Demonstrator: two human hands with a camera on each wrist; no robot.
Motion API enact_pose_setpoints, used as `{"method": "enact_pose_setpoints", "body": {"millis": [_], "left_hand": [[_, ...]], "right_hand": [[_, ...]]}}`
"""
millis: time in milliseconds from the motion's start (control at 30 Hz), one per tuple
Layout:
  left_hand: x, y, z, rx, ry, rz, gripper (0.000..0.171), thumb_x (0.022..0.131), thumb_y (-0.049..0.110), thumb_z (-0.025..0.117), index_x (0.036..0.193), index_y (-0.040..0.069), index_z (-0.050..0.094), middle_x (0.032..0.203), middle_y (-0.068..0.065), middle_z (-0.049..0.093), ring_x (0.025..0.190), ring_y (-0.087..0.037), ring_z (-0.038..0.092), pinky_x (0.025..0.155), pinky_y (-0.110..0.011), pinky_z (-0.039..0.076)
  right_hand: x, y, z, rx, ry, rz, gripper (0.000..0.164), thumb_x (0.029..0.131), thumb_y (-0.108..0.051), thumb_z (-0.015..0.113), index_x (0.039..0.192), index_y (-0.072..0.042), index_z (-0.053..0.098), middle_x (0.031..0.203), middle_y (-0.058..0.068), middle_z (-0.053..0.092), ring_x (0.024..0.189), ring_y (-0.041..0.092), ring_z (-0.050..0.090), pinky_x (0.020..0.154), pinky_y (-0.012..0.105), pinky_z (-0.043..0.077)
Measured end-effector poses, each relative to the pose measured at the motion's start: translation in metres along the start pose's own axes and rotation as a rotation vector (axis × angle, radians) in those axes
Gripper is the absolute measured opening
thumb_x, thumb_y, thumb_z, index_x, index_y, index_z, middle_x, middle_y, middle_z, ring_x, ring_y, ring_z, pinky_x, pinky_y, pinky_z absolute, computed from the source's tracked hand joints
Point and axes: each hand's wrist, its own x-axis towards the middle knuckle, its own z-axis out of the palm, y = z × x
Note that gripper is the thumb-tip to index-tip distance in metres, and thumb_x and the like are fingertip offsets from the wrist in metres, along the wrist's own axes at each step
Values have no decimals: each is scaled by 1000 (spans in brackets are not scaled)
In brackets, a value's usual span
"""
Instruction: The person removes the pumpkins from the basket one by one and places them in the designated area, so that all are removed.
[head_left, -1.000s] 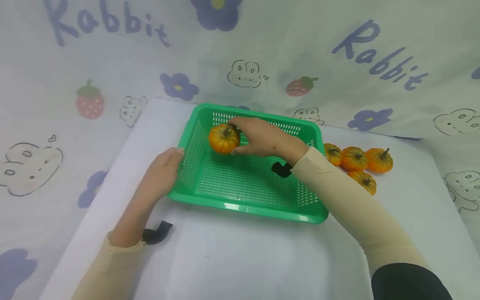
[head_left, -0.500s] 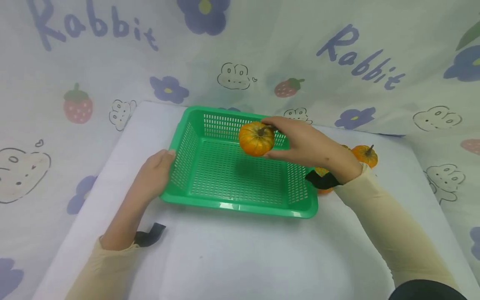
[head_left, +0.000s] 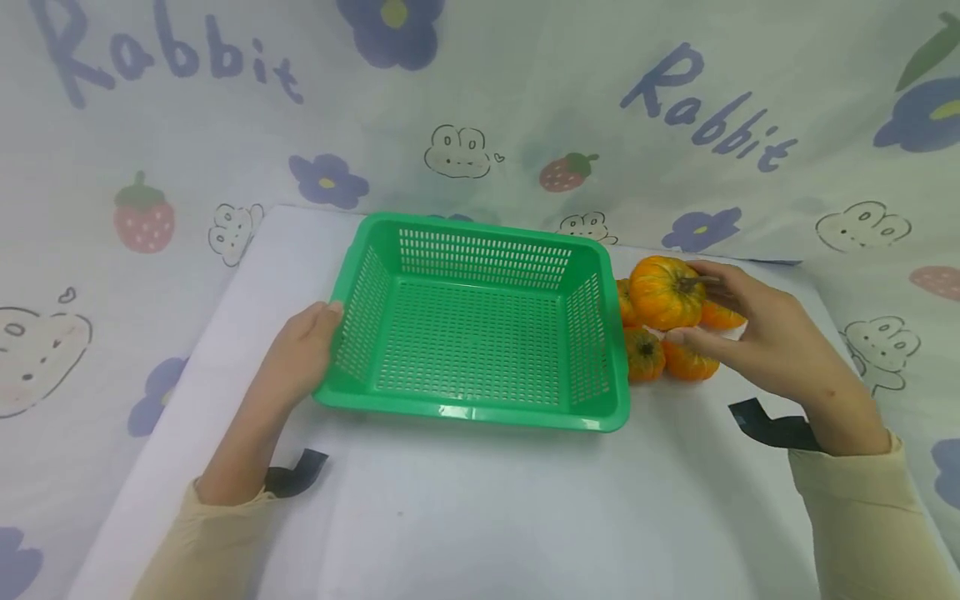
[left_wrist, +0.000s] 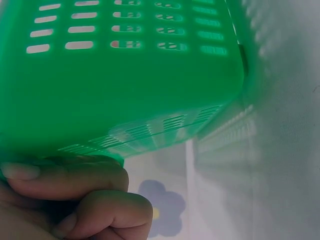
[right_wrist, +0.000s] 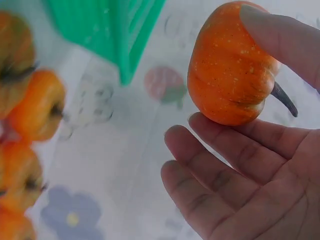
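Observation:
My left hand [head_left: 298, 354] grips the left rim of a green plastic basket [head_left: 468, 411]; in the left wrist view its curled fingers [left_wrist: 75, 180] lie against the basket's outer wall [left_wrist: 130, 85]. Nothing lies inside the basket. To the right of it, my right hand [head_left: 772, 337] pinches a small orange pumpkin [head_left: 666, 292] between thumb and fingers, above several other pumpkins [head_left: 643, 354]. The right wrist view shows the held pumpkin [right_wrist: 230, 65] with its dark stem pointing toward the palm, clear of the surface.
The basket stands on a white-covered table [head_left: 480, 517]. Behind it rises a pale cloth backdrop [head_left: 360, 100] printed with rabbits, strawberries and flowers. Several pumpkins [right_wrist: 42, 105] cluster close against the basket's right side.
My right hand has lifted the pumpkin out of the basket and carried it right, over the other pumpkins. My left hand keeps its grip on the rim.

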Motion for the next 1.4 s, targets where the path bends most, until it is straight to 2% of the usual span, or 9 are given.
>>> {"method": "enact_pose_setpoints", "body": {"millis": [167,300,467,567,700,833,933,1000,1400], "left_hand": [[1,-2,1,-7,-9,-12,68,110,59,16,120,2,53,87,-15,54,77,-31,55,68,-39,49],[1,-3,1,1,-6,-14,68,111,58,16,121,2,53,88,-15,54,77,-31,54,68,-39,47],[1,-3,1,-1,-4,-11,68,111,58,17,122,2,53,88,-14,54,78,-31,54,68,-39,47],[1,-4,2,-3,0,-11,68,110,58,17,123,2,53,88,-14,54,78,-30,54,68,-39,47],[1,-3,3,-6,6,-7,67,110,58,17,121,2,53,87,-14,53,77,-30,54,68,-39,47],[2,-3,3,-1,11,-11,66,111,58,17,118,3,52,86,-14,52,76,-29,53,67,-40,46],[2,-3,3,-2,14,-9,65,111,58,18,118,3,52,86,-13,52,76,-29,52,67,-39,46],[2,-3,4,-6,15,-6,66,111,58,18,119,3,53,86,-13,52,76,-29,53,67,-39,46],[2,-4,3,-8,22,7,67,110,59,18,117,2,53,84,-13,51,74,-29,51,66,-39,46]], "right_hand": [[-20,35,-6,15,74,51,84,88,-20,88,158,-12,41,149,27,52,133,56,49,100,1,31],[-32,54,-4,7,108,95,85,91,-22,85,159,-6,36,151,30,49,135,58,46,94,-5,23],[-43,72,2,-1,118,203,89,95,-34,81,161,-2,30,153,33,45,135,60,44,118,34,35],[-48,83,6,-6,106,272,93,96,-40,78,163,-1,26,151,36,44,134,62,44,105,70,34],[-52,98,10,-11,89,328,93,98,-44,75,163,-1,24,148,38,46,131,63,45,101,72,37],[-54,113,13,-10,93,336,91,99,-44,73,163,-1,25,147,39,47,130,61,48,112,50,42],[-55,124,16,-12,84,375,91,100,-45,71,162,2,23,149,40,44,129,62,47,109,53,44],[-56,131,17,-4,68,408,91,102,-46,68,162,5,21,151,41,40,130,64,45,97,73,40],[-57,167,33,21,25,488,92,104,-51,60,160,9,18,154,42,32,129,64,42,96,75,42]]}}
